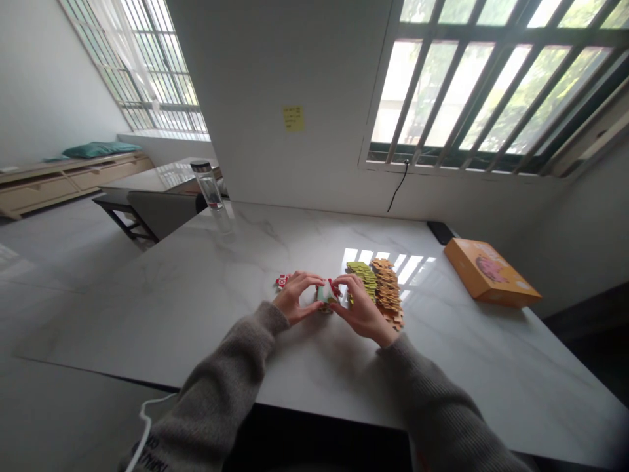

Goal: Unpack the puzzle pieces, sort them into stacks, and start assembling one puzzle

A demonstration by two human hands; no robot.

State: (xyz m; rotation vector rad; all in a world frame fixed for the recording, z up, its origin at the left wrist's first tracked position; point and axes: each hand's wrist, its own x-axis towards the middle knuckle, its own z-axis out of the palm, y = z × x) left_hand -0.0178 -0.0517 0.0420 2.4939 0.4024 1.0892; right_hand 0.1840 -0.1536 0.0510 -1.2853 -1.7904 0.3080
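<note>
Nearest my camera are two grey knitted sleeves [223, 367]. I see the left hand [297, 298] and right hand [362, 308] pinching small puzzle pieces [325, 293] between their fingers, over the marbled worktop [314, 367]. Just right of the right fingers lie green-edged pieces [362, 275], then brown ones [387, 292]; a red piece [282, 281] sits beyond the left fingers.

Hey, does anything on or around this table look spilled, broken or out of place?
Nothing looks spilled or broken. The black cable dangling loose below the window is a little odd, and the orange pieces and green pieces form ragged rows, with edges jutting out unevenly.
</note>
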